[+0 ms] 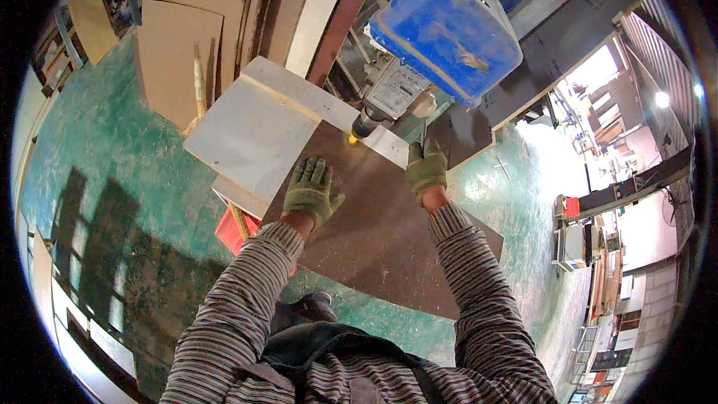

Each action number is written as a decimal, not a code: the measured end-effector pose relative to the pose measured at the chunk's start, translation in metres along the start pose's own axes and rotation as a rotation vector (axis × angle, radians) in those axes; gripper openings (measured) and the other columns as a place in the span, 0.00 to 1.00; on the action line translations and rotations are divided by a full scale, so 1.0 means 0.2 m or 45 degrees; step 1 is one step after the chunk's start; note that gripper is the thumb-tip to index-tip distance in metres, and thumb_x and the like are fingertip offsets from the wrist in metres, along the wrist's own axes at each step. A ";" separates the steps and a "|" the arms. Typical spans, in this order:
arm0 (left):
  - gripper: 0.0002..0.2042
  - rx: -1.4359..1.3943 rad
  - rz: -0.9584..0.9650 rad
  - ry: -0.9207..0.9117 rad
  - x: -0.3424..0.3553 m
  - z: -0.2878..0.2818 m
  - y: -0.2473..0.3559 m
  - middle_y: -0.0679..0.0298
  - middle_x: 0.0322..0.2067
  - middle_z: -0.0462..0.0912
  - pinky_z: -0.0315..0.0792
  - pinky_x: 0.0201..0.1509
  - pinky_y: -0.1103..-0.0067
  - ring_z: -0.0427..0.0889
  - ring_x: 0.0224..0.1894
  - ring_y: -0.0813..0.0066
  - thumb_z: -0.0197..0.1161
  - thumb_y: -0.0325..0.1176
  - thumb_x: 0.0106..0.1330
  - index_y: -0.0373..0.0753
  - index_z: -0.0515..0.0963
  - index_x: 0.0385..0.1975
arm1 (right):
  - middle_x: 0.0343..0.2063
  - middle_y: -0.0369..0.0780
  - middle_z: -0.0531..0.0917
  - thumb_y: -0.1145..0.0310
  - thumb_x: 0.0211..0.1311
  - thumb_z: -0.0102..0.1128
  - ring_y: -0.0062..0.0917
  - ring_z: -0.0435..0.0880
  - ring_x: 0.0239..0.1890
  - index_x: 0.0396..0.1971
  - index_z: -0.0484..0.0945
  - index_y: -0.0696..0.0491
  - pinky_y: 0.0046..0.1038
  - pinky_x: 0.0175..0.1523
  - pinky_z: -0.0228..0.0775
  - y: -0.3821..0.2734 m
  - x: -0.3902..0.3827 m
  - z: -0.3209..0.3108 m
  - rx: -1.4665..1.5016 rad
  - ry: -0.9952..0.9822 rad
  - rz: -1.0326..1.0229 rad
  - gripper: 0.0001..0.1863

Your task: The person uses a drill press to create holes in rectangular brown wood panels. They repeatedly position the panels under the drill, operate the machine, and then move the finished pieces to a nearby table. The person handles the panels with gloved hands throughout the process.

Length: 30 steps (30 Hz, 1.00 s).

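1. Head view: striped sleeves (228, 303) come up from the lower edge over a dark apron (336, 348); one shoe (318, 304) shows beneath.
2. Brown board (374, 239) lies flat in front of the person, under both hands, its upper edge near the drill.
3. Left hand (310, 193), in a green glove, rests palm down on the board, fingers extended and slightly apart, thumb out to the side.
4. Right hand (426, 168), same kind of glove, sits at the board's upper right edge; can't tell if its fingers pinch anything. A thin metal rod (425, 129) stands right behind its fingertips.
5. Grey panel (254, 131) is beside the board on the left; a red bucket-like thing (230, 232) is partly hidden below, contents not visible.
6. Drill chuck (366, 121) with a yellow tip (351, 139) points at the board's upper edge; contact unclear.
7. Drill body carries a pale label plate (398, 88), print too small to read.
8. Blue plastic container (441, 34), dusty, sits over the machine; inside not visible.
9. Dark panel (557, 67) at upper right has faint marks, illegible.
10. Farther off: leaning boards (179, 52), green floor (97, 135).
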<state>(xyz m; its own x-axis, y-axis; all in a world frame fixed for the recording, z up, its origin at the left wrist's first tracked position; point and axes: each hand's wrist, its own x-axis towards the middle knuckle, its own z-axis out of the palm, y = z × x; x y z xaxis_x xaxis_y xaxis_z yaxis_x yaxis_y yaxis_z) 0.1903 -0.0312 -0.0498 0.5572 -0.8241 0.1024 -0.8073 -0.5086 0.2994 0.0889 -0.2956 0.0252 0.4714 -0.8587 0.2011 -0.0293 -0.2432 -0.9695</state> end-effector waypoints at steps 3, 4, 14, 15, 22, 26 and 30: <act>0.40 0.058 -0.039 -0.082 0.01 -0.02 0.01 0.53 0.78 0.48 0.37 0.82 0.62 0.44 0.80 0.56 0.44 0.61 0.73 0.36 0.54 0.75 | 0.24 0.33 0.76 0.62 0.69 0.60 0.23 0.73 0.25 0.35 0.77 0.54 0.26 0.30 0.67 -0.28 -0.04 0.05 0.372 -0.060 0.412 0.10; 0.40 0.057 -0.043 -0.130 0.01 -0.02 0.01 0.53 0.77 0.48 0.37 0.82 0.62 0.44 0.80 0.56 0.45 0.61 0.73 0.36 0.54 0.75 | 0.21 0.32 0.74 0.64 0.68 0.61 0.22 0.71 0.20 0.33 0.77 0.53 0.26 0.24 0.62 -0.41 -0.03 -0.01 0.307 -0.190 0.555 0.08; 0.39 0.015 -0.014 0.008 0.01 -0.01 0.01 0.51 0.75 0.55 0.39 0.81 0.61 0.49 0.78 0.54 0.49 0.59 0.72 0.33 0.60 0.72 | 0.29 0.34 0.78 0.63 0.70 0.61 0.23 0.76 0.31 0.40 0.80 0.53 0.28 0.32 0.67 -0.11 0.04 -0.07 0.048 -0.346 0.260 0.09; 0.39 0.011 -0.014 0.011 0.01 -0.01 0.01 0.51 0.75 0.55 0.39 0.81 0.61 0.49 0.78 0.54 0.49 0.59 0.72 0.33 0.60 0.72 | 0.31 0.35 0.80 0.61 0.71 0.60 0.23 0.78 0.35 0.42 0.80 0.53 0.29 0.36 0.70 -0.04 0.02 -0.05 0.037 -0.310 0.173 0.11; 0.39 0.038 -0.013 -0.028 0.00 -0.04 0.02 0.51 0.75 0.56 0.40 0.81 0.62 0.50 0.78 0.54 0.51 0.59 0.71 0.34 0.60 0.72 | 0.33 0.39 0.80 0.64 0.71 0.61 0.26 0.76 0.34 0.41 0.78 0.56 0.30 0.39 0.71 -0.02 -0.01 -0.02 0.401 -0.013 0.412 0.10; 0.39 0.028 -0.009 -0.034 0.01 -0.03 0.01 0.50 0.74 0.57 0.42 0.81 0.61 0.52 0.77 0.53 0.52 0.59 0.70 0.35 0.60 0.73 | 0.31 0.40 0.79 0.67 0.74 0.57 0.26 0.76 0.32 0.42 0.77 0.58 0.26 0.38 0.71 -0.01 -0.02 0.00 -0.199 -0.088 -0.010 0.09; 0.40 0.053 0.007 -0.014 0.02 0.00 0.00 0.49 0.74 0.58 0.43 0.81 0.60 0.53 0.77 0.51 0.53 0.59 0.70 0.35 0.58 0.73 | 0.28 0.38 0.78 0.65 0.75 0.56 0.24 0.75 0.28 0.40 0.76 0.57 0.28 0.34 0.71 0.10 -0.05 0.06 -0.503 0.045 -0.256 0.10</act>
<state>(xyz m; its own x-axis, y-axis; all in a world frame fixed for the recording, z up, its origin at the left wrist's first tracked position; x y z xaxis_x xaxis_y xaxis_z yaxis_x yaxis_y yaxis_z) 0.1932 -0.0346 -0.0488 0.5508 -0.8293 0.0936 -0.8178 -0.5139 0.2589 0.0939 -0.2860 0.0012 0.4723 -0.7898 0.3914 -0.2779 -0.5548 -0.7842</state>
